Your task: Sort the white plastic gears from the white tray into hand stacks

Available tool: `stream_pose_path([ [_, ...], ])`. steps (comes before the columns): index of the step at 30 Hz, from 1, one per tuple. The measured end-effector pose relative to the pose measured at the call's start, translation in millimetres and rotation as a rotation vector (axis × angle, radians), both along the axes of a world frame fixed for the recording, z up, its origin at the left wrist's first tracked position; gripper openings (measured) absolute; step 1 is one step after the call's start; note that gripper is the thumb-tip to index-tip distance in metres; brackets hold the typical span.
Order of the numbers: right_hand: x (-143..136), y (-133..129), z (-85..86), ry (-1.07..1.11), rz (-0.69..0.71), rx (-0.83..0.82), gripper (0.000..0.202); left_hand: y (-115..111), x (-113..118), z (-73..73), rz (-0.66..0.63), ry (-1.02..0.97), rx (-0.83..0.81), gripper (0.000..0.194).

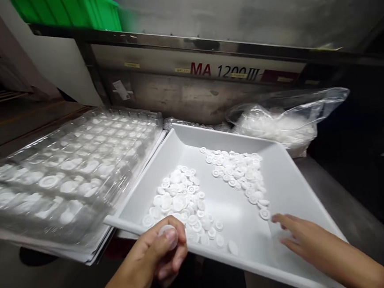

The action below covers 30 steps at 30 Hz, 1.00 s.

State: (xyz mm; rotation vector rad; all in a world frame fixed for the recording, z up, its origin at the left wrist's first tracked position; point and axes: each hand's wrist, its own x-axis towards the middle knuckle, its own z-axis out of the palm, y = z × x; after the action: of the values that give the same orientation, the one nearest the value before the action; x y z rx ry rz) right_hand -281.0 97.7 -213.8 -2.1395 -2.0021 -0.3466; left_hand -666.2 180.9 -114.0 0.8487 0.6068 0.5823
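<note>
My left hand (pixel 157 253) is closed at the near edge of a grey-white plastic tray (pixel 294 171), pinching a small round white plastic disc (pixel 168 231) between thumb and fingers. Over the tray's right part reaches my right hand (pixel 297 232), slightly blurred, its thumb and fingers apart and nothing visible between them. Its fingertips are close to the tail end of a pile of white ribbed discs (pixel 242 171); whether they touch a disc I cannot tell. A second pile of white discs (pixel 179 198) lies in the left part of the tray, just beyond my left hand.
Left of the white tray lies a stack of clear compartment trays (pixel 89 147) filled with white parts. A clear plastic bag (pixel 277 126) of white pieces stands behind on the right. Behind rises a metal machine panel (pixel 174 92), with a green crate (pixel 71 11) on its ledge.
</note>
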Motion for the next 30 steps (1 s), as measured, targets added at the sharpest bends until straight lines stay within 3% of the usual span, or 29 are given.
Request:
stream_pose_path([
  [5,10.8,51.3,-3.4,-0.168,0.274,-0.309,0.026,15.2,22.7,1.6,0.062,-0.081,-0.107,0.030],
  [10,1.3,56.1,-3.9,-0.222,0.460,-0.238,0.034,26.0,55.0,3.9,0.108,-0.220,-0.295,0.011],
  [12,-10.9,58.6,13.9,-0.204,0.526,-0.151,0.039,28.8,66.1,2.6,0.148,-0.254,-0.350,0.014],
  [14,-30.5,64.3,44.3,-0.166,0.586,-0.066,0.037,30.2,75.3,-0.9,0.186,-0.283,-0.392,0.024],
  [17,-67.2,75.0,95.0,-0.071,0.653,0.046,0.016,30.9,84.2,-6.9,0.188,-0.337,-0.449,0.035],
  [20,-92.8,82.4,123.0,0.028,0.757,0.220,0.032,31.3,85.4,-8.3,0.228,-0.380,-0.475,0.042],
  [23,-98.3,83.7,121.8,0.097,0.811,0.286,0.042,32.0,82.9,-5.5,0.227,-0.390,-0.490,0.045],
  [30,-99.9,84.4,102.4,0.190,0.904,0.241,0.042,31.1,88.3,-1.8,0.013,-0.509,-0.509,0.037],
])
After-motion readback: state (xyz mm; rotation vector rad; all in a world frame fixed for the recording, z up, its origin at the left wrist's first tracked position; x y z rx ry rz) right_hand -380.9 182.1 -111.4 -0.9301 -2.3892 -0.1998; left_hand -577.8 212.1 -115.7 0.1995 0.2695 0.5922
